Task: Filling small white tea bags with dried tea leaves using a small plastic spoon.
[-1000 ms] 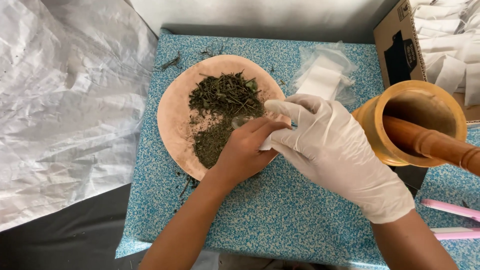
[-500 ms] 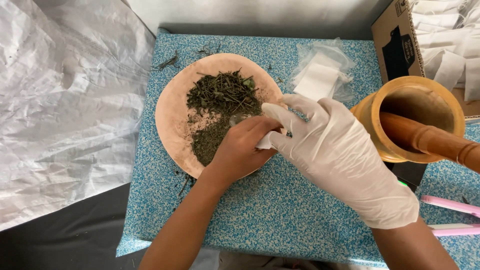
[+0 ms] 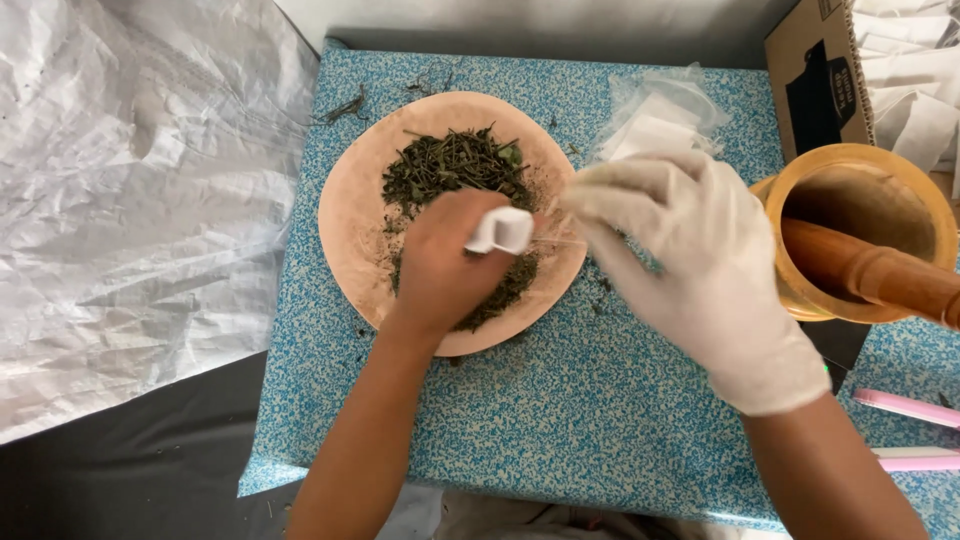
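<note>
Head view: left hand (image 3: pixel 440 265) shifted up over plate (image 3: pixel 345 215), now covering crushed herbs (image 3: pixel 455 165); white pouch (image 3: pixel 502 230) newly exposed, clamped in its grip. Gloved right hand (image 3: pixel 690 250) lifted, fingers loosely apart, fingertips just beside pouch. Mortar (image 3: pixel 860 190) with pestle (image 3: pixel 875 275) at desk's (image 3: pixel 560 400) right.

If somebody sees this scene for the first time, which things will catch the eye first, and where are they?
In the middle, a round pinkish plate on the blue speckled table bears a heap of dark green dried herbs. Over it, the bare left hand holds a small white paper sachet, and the white-gloved right hand pinches beside it. At the right stands a yellow wooden mortar with a brown pestle inside.
</note>
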